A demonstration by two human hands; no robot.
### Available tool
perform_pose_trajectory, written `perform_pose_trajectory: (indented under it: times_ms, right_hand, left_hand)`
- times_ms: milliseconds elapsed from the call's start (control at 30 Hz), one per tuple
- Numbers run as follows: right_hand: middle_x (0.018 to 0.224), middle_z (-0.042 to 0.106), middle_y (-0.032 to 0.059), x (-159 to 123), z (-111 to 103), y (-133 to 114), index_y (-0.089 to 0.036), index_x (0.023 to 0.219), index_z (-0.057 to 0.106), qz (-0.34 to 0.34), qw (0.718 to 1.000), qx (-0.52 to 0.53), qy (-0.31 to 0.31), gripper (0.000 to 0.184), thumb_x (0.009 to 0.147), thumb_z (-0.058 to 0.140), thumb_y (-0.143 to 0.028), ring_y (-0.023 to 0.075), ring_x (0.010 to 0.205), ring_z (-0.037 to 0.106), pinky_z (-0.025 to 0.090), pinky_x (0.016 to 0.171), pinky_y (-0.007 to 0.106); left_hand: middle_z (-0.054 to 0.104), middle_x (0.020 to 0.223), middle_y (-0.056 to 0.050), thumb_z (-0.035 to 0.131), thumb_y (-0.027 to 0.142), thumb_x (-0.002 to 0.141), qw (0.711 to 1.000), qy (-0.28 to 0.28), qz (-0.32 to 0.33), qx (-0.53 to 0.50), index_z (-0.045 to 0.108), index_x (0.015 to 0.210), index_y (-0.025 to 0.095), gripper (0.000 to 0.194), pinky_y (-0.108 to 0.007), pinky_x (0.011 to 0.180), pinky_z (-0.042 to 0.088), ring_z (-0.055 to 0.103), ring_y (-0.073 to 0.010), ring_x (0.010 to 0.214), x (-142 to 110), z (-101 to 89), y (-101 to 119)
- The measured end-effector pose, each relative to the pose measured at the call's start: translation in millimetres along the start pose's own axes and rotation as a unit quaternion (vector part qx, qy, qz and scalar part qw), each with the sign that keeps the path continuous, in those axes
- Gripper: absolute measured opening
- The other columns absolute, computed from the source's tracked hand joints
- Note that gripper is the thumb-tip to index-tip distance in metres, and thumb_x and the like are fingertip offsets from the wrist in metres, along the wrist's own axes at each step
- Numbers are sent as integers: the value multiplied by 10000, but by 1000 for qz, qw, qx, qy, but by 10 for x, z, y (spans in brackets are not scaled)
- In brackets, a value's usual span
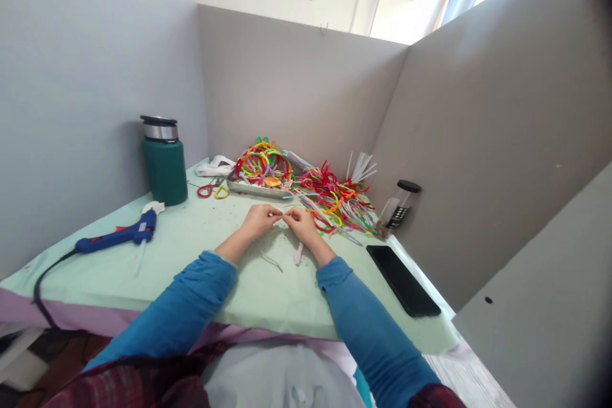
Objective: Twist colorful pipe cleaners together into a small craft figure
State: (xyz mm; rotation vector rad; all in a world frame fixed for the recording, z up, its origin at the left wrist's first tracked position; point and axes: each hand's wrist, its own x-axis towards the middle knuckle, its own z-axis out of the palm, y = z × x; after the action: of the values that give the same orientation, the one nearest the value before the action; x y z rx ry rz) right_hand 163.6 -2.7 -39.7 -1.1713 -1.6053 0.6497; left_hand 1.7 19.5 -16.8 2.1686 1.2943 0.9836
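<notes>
Over the middle of the table, my left hand [259, 219] and my right hand [301, 223] meet at their fingertips. Each is closed in a pinch, and whatever lies between the fingers is too small to make out. Just below them on the green table cover [201, 280] lies a thin grey strand [271, 261], bent at one end. A small pink piece [299, 255] rests beside my right wrist, apart from the fingers.
Behind my hands stand a metal tray [261, 191] of colourful rings and a heap of pipe cleaners [335, 194]. At left are a blue glue gun [119, 236] with its cord and a green bottle [165, 169]. A black phone [404, 280] and a clear jar [399, 207] are at right.
</notes>
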Motion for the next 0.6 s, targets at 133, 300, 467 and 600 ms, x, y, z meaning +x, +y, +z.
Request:
perform_pose_trajectory:
  times_ms: [133, 300, 467, 600]
  right_hand:
    - [556, 511, -36, 0, 4, 15, -177, 744, 594, 2, 1000, -7, -7, 167, 710, 584, -340, 125, 542, 453, 355, 553, 247]
    - [563, 513, -35, 5, 9, 39, -180, 724, 580, 3, 1000, -9, -13, 156, 711, 584, -336, 125, 547, 457, 350, 547, 245]
    - [581, 525, -32, 10, 17, 52, -179, 714, 575, 1, 1000, -9, -9, 152, 709, 588, -331, 122, 556, 466, 359, 552, 246]
    - [573, 522, -36, 4, 21, 46, -178, 717, 574, 8, 1000, -14, -9, 157, 710, 591, -334, 120, 550, 464, 358, 542, 243]
  left_hand:
    - [674, 590, -3, 665, 269, 756, 1000, -12, -18, -3, 773, 861, 189, 170, -218, 633, 417, 578, -122, 524, -10, -14, 18]
    - [637, 526, 1, 650, 268, 758, 1000, -21, -4, 16, 773, 856, 181, 180, -227, 629, 407, 571, -134, 528, -9, -17, 10]
    - [604, 485, 0, 649, 257, 740, 1000, -16, -8, 12, 772, 813, 186, 159, -223, 612, 399, 580, -152, 582, -10, -10, 7]
    - [547, 438, 21, 633, 258, 733, 998, -35, -45, -15, 758, 780, 177, 156, -217, 551, 374, 534, -136, 529, -18, -10, 22]
